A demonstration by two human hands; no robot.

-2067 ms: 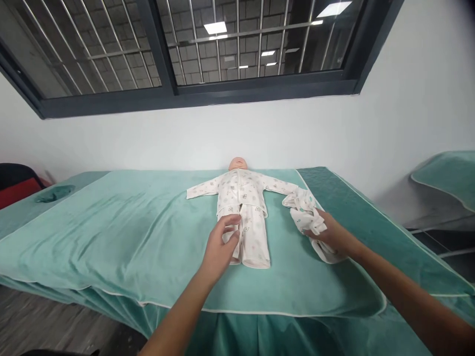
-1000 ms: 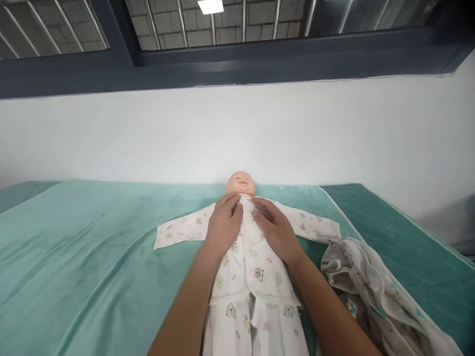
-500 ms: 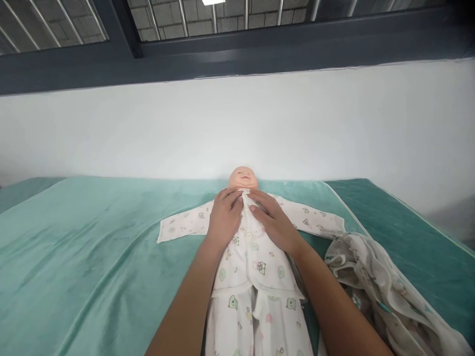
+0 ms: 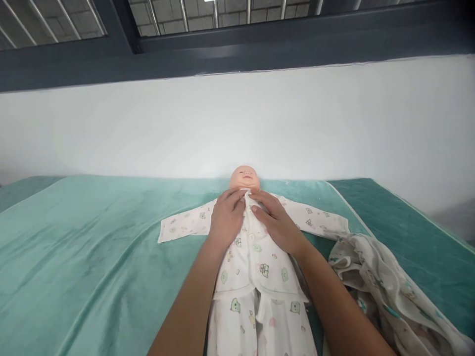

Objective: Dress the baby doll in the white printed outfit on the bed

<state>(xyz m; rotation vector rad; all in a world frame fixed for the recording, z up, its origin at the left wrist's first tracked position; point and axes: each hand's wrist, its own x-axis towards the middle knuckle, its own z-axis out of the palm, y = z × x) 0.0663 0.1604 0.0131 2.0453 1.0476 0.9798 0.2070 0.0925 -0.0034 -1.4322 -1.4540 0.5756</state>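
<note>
A baby doll (image 4: pixel 245 176) lies on its back, head toward the wall, in a white long-sleeved top (image 4: pixel 243 269) with small printed animals and a button front. Matching white trousers (image 4: pixel 232 329) cover its legs; the feet are out of view. My left hand (image 4: pixel 227 215) rests on one side of the chest just below the collar, fingers stretched and lying on the cloth. On the other side lies my right hand (image 4: pixel 276 217), its fingers extended and thumb apart, near the front opening. Both sleeves spread outward; no doll hands show at the cuffs.
A crumpled printed white cloth (image 4: pixel 374 277) lies at the right, touching the sleeve's end and beside my right forearm. Green plush fabric (image 4: pixel 92 257) covers the surface, with some creases. A white wall (image 4: pixel 222 123) stands behind, below a dark window frame (image 4: pixel 230 52) with bars.
The view has shifted slightly, so the doll and cloth appear a little farther right. Both hands keep nearly the same place on the doll's chest.
</note>
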